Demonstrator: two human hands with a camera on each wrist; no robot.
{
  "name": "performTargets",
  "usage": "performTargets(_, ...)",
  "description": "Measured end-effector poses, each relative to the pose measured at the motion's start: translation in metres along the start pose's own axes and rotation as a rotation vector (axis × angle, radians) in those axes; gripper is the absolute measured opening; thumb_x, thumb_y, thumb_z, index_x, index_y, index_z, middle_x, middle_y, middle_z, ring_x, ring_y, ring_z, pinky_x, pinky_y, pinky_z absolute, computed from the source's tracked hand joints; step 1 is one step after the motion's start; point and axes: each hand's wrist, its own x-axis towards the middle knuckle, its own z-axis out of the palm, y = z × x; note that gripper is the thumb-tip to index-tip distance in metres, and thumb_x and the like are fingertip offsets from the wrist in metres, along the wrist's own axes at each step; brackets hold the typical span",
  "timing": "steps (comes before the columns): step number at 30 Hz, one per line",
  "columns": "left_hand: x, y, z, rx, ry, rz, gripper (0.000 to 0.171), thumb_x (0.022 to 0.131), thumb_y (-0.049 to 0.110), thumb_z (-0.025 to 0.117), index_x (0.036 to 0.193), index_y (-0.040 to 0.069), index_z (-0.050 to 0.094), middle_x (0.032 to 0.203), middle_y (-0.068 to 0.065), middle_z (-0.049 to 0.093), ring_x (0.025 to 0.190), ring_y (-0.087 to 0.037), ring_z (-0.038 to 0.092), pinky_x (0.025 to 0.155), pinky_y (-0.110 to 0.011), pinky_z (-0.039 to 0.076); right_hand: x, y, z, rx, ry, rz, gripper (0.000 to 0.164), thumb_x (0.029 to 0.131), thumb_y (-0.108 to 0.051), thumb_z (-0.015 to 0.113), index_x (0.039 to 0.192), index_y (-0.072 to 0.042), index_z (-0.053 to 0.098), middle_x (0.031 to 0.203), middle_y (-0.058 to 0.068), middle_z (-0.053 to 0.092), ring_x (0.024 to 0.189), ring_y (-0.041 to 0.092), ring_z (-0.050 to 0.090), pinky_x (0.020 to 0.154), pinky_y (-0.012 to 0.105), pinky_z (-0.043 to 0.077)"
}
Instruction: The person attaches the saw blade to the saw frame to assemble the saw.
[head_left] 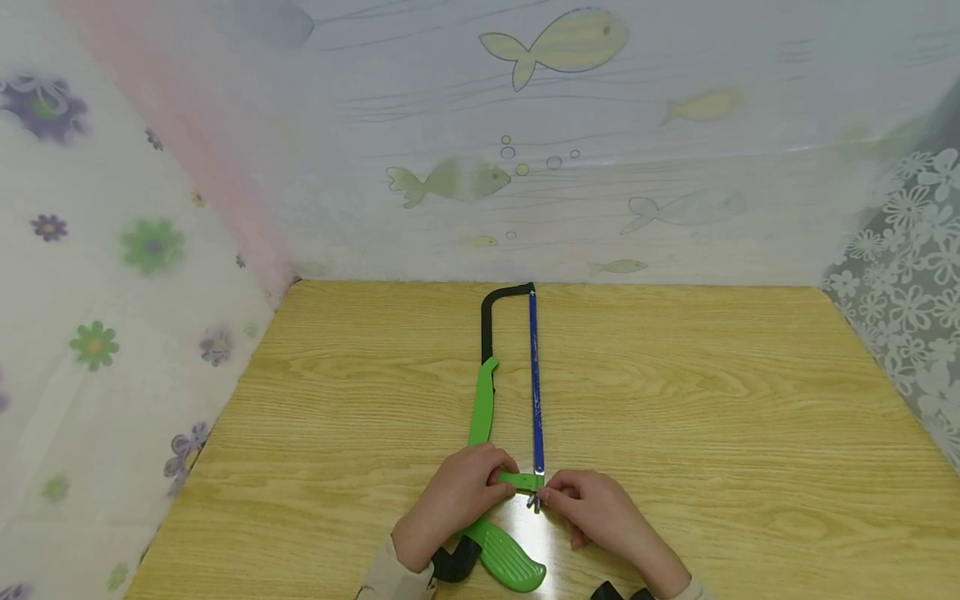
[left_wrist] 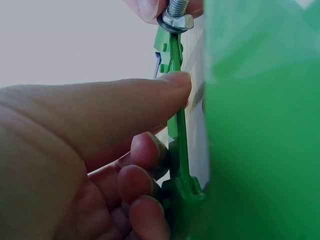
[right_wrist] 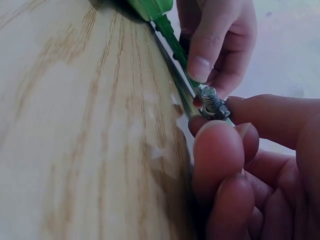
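A hacksaw with a green and black frame (head_left: 483, 404) lies on the table, its green grip (head_left: 512, 560) towards me. Its blue blade (head_left: 536, 375) runs along the right side, away from me. My left hand (head_left: 459, 493) holds the short green arm (head_left: 527, 482) at the blade's near end between thumb and fingers. On the end of that arm sits a wing nut (right_wrist: 222, 111) on a threaded bolt (right_wrist: 210, 99). Fingers and thumb of my right hand (head_left: 603, 510) pinch the wing nut, partly covering it. In the left wrist view the green frame hides much of the right side.
The wood-grain table (head_left: 712, 400) stretches out around the saw. Behind it hangs a pale sheet (head_left: 420, 100) printed with fish, and a flowered sheet (head_left: 135, 333) stands at the left. Dark objects (head_left: 607, 592) show at the bottom edge, near the right wrist.
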Motion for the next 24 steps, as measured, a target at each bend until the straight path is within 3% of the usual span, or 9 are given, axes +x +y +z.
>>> performTargets(24, 0.0002, 0.0, -0.0011, -0.008, 0.01, 0.024, 0.011, 0.08, 0.021, 0.066, 0.091, 0.018, 0.065, 0.067, 0.011, 0.042, 0.059, -0.004, 0.039, 0.053, -0.02, 0.033, 0.0016, 0.0059, -0.0002, 0.135, -0.02, 0.005, 0.024, 0.084, -0.039, 0.058, 0.082, -0.015, 0.058, 0.05, -0.003, 0.047, 0.038, 0.013, 0.051, 0.037, 0.027, 0.04)
